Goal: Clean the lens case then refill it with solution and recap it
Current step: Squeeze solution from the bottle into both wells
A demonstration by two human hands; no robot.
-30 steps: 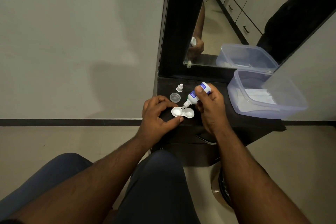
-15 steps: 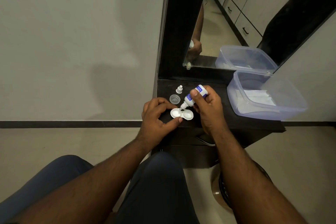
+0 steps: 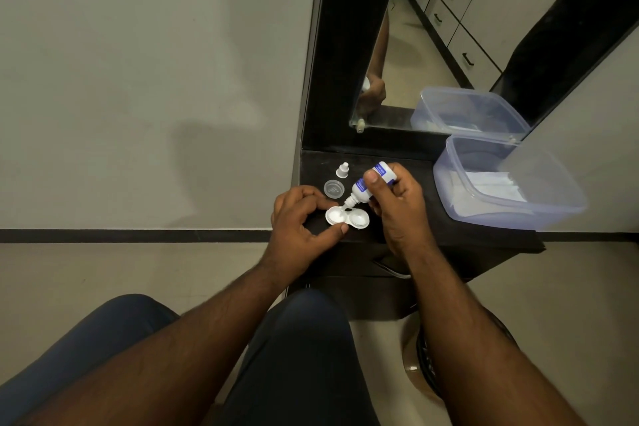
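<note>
- The left hand (image 3: 300, 222) pinches the left end of the white lens case (image 3: 347, 217) between thumb and forefinger, pressing it against the dark shelf (image 3: 425, 235); the other fingers curl in loosely.
- The lens case lies flat between the two hands, both wells uncapped and facing up. The left well shows a bright, wet-looking white floor; I cannot tell how full it is. The right well looks pale and shallow, and its contents cannot be made out.
- Just beyond the left hand's knuckles rests a round translucent cap (image 3: 334, 188), lying flat on the shelf with nothing visible inside it.
- Farther back from that, a small white nozzle cap (image 3: 342, 170) stands upright, apart from both hands.
- The solution bottle (image 3: 367, 186) is tipped down and to the left, its white nozzle pointing at the left well of the case, the tip just above or at the rim. Its label is blue with white print, too small to read.
- The right hand (image 3: 397, 204) grips the bottle, thumb across the label and fingers wrapped behind it.
- To the right of the right hand, well apart, sits a clear plastic tub (image 3: 553, 214) with no lid on, holding folded white tissues (image 3: 491, 187) on its floor.
</note>
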